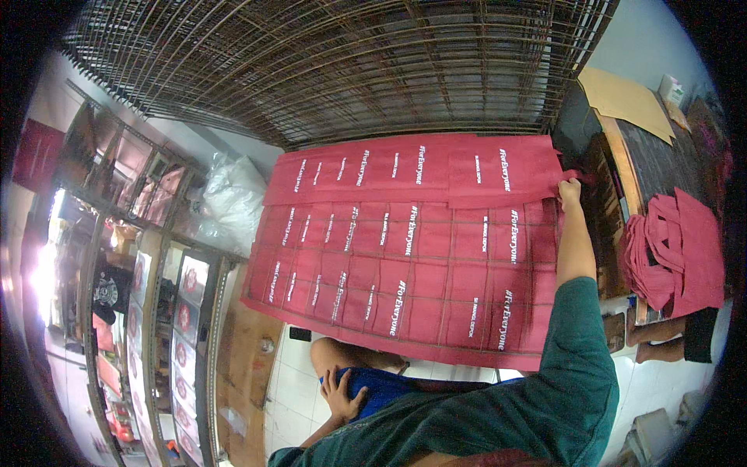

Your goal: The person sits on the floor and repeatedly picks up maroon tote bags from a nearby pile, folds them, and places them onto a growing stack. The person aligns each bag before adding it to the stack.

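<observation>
Through the head camera I see my right hand [570, 189] at the right end of the back row, its fingers closed on the edge of a flat raspberry-red fabric bag with white lettering [478, 175]. Nearer me, rows of similar red fabric pieces [428, 303] lie beneath a thin brown wire grid [436, 268]. My left hand [342, 397] rests on blue cloth shorts [375, 391], fingers spread. A dark-topped desk [642, 152] stands off to the right.

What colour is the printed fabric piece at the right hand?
The printed fabric piece is pinkish-red with white lettering, clearest in the head view.
</observation>
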`<state>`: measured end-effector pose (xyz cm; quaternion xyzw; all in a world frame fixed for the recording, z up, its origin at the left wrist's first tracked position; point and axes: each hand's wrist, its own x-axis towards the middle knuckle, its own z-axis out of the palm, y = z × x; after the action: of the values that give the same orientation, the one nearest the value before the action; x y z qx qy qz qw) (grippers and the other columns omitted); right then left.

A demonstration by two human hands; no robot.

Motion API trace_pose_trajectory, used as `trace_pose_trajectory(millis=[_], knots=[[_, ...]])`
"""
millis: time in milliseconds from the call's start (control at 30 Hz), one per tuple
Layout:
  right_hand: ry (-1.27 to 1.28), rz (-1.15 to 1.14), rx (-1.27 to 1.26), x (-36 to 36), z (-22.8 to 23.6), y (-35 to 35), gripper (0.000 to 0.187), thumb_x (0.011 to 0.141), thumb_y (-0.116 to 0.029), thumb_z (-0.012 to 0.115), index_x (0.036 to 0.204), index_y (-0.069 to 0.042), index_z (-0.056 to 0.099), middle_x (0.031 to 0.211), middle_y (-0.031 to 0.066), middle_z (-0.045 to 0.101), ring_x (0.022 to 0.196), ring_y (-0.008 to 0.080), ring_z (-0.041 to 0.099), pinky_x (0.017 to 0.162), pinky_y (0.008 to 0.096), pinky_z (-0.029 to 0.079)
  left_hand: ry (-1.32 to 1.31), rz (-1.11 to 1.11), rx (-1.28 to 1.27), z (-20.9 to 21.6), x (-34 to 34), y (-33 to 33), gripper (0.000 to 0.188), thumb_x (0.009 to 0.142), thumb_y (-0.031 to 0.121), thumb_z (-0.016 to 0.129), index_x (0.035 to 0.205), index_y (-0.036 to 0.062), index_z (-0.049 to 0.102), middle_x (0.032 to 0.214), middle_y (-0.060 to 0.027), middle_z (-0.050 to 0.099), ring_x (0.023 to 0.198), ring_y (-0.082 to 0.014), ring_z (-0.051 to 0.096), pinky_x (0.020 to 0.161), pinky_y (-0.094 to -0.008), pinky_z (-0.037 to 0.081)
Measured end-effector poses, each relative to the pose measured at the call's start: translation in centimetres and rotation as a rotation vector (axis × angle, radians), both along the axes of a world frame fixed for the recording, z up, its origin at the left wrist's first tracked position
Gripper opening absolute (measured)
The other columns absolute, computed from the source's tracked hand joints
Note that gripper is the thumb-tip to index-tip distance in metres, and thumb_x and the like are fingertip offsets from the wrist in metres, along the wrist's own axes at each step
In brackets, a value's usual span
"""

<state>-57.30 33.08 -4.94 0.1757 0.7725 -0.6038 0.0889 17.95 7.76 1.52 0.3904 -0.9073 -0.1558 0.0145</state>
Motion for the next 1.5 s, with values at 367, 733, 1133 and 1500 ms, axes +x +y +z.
trace_pose_trajectory(millis=[367, 733, 1133, 1500], knots=[[0.186, -0.025, -0.012, 3.6, 0.7, 0.8, 0.057, 0.085, -0.016, 0.059, 0.133, 0.007, 0.038, 0.124, 0.0171, 0.053, 0.113, 0.0243, 0.051, 0.092, 0.0328, 0.040, 0.042, 0.002, 0.010, -0.7, 0.5, -0.4, 0.066, 0.072, 0.055, 0.064, 0.125, 0.0166, 0.054, 0.140, -0.0176, 0.035, 0.133, -0.0384, 0.022, 0.105, -0.0567, 0.013], [0.124, 0.016, 0.028, 2.5, 0.7, 0.2, 0.063, 0.083, -0.019, 0.062, 0.135, 0.007, 0.036, 0.133, 0.0200, 0.048, 0.121, 0.0277, 0.047, 0.099, 0.0347, 0.037, 0.039, 0.013, 0.015, -0.4, 0.3, -0.4, 0.065, 0.071, 0.053, 0.065, 0.125, 0.0176, 0.053, 0.140, -0.0172, 0.035, 0.132, -0.0390, 0.023, 0.105, -0.0566, 0.014], [0.241, -0.101, -0.022, 0.0, -3.1, 1.4, 0.011, 0.072, -0.005, 0.050, 0.074, 0.001, 0.059, 0.072, 0.0083, 0.057, 0.069, 0.0184, 0.053, 0.063, 0.0358, 0.042, 0.052, -0.003, 0.001, -0.6, 0.0, -0.4, 0.065, 0.073, 0.055, 0.064, 0.125, 0.0176, 0.053, 0.140, -0.0177, 0.035, 0.132, -0.0398, 0.023, 0.105, -0.0563, 0.014], [0.318, -0.058, 0.197, 0.7, -3.4, -0.5, 0.015, 0.073, -0.003, 0.049, 0.057, -0.005, 0.049, 0.057, 0.0014, 0.043, 0.057, 0.0152, 0.042, 0.054, 0.0360, 0.034, 0.091, -0.006, 0.014, -0.3, 0.9, 0.0, 0.065, 0.072, 0.054, 0.064, 0.125, 0.0173, 0.054, 0.139, -0.0188, 0.035, 0.132, -0.0402, 0.023, 0.104, -0.0566, 0.013]])
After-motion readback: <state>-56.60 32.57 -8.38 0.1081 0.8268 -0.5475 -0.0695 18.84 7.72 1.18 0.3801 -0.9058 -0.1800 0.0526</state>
